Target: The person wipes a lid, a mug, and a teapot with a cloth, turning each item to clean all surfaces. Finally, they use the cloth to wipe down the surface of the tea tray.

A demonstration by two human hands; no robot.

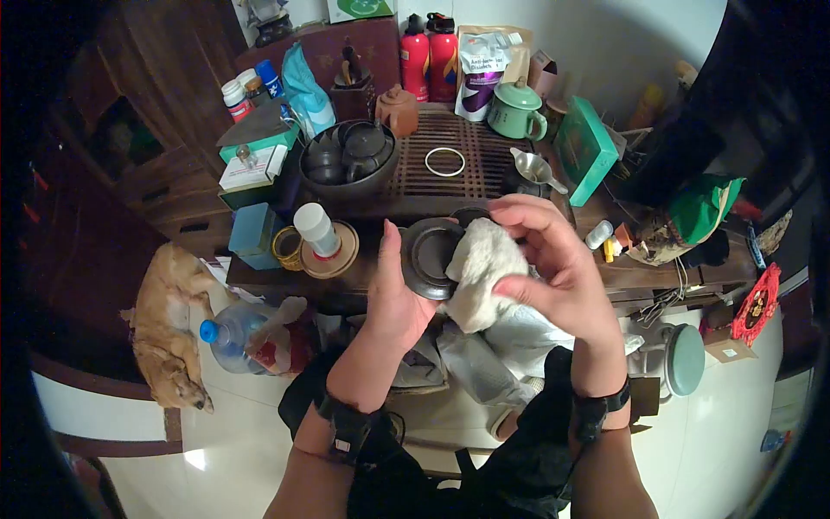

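Observation:
My left hand [399, 285] grips a dark round saucer [425, 259] by its edge, thumb up along the left side. The saucer's ringed face is turned toward me. In my right hand [558, 268] is a bunched white cloth [486, 268], pressed against the saucer's right side and covering part of it. The right fingers curve over the top of the cloth, with the thumb on its near side. Behind the cloth, another dark round piece [471, 213] shows only in part. Both hands are above the front edge of the tea table.
A slatted tea tray [415, 177] bears a white ring [444, 162]. Left of it stands a dark bowl of cups [316, 182]; right, a strainer [534, 166] and green lidded mug [516, 111]. A dog [169, 320] lies on the floor near a water bottle [242, 337].

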